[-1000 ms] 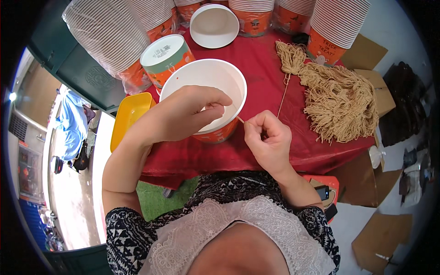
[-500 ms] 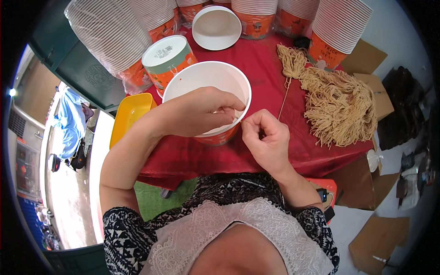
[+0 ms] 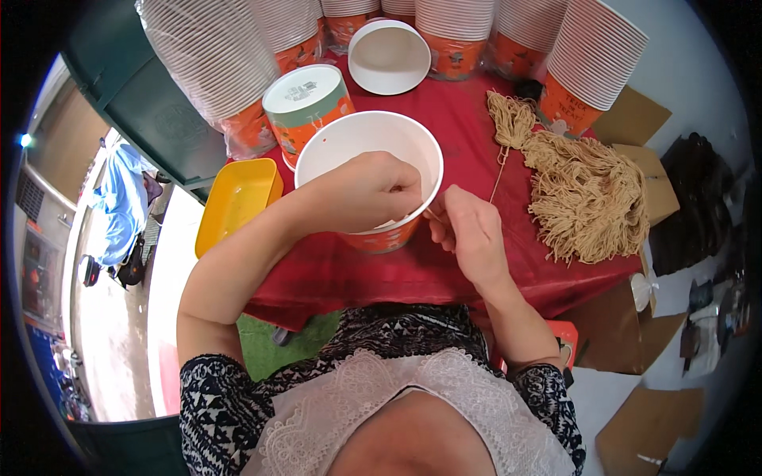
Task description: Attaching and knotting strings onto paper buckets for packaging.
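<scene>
Left grip [image 3: 377, 186] in bucket [image 3: 382, 240]; right grip [image 3: 470, 230] outside, holding cord [image 3: 499, 176].

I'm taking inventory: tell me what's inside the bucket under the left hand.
Inside the bucket, the white wall shows, with a small reddish spot. The left hand reaches in, its fingertips hidden. The hand covers most of the bottom; anything there can't be seen.

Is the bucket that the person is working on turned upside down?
No, the bucket has its open white mouth facing up, with the left hand over that opening.
</scene>
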Demonstrator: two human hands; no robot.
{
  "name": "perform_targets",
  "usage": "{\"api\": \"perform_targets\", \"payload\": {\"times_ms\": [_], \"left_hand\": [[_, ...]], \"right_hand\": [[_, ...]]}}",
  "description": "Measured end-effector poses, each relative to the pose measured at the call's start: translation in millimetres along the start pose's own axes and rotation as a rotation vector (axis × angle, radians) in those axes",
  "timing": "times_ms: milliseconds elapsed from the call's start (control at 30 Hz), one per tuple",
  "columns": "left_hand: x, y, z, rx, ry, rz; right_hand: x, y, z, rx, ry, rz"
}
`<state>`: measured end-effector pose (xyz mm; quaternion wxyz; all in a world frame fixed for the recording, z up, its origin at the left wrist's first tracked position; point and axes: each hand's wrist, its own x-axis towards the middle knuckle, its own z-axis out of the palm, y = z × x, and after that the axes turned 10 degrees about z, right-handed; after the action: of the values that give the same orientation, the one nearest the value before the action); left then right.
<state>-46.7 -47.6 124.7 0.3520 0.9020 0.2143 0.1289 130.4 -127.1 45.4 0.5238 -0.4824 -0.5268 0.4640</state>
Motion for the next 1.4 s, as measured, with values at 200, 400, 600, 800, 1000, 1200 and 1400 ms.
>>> {"api": "perform_targets", "payload": {"times_ms": [200, 400, 600, 800, 1000, 1200, 1400], "left_hand": [[-5.7, 3.6, -1.6, 0.032, 0.102, -0.022], [-9.0, -5.5, 7.8, 0.098, 0.271, 0.107], [-4.8, 2.1, 18.9, 0.039, 0.333, 0.118], [-1.5, 4.7, 24.3, -0.062, 0.496, 0.104], [-4.9, 13.9, 19.1, -0.389, 0.420, -0.005], [3.0, -4.2, 15.7, -0.885, 0.419, -0.096], [8.9, -13.3, 17.3, -0.728, 0.255, -0.105]], "right_hand": [[15.6, -9.9, -3.2, -0.137, 0.014, 0.062], [22.8, -11.0, -1.1, -0.240, 0.037, 0.102], [20.4, -10.4, -1.1, -0.092, -0.007, 0.110], [10.6, -15.9, 0.9, 0.026, -0.009, 0.129], [10.3, -14.2, -1.9, 0.004, -0.014, 0.182], [9.4, -12.0, -2.1, 0.000, 0.012, 0.208], [9.2, -12.7, 2.9, -0.010, 0.041, 0.178]]}}
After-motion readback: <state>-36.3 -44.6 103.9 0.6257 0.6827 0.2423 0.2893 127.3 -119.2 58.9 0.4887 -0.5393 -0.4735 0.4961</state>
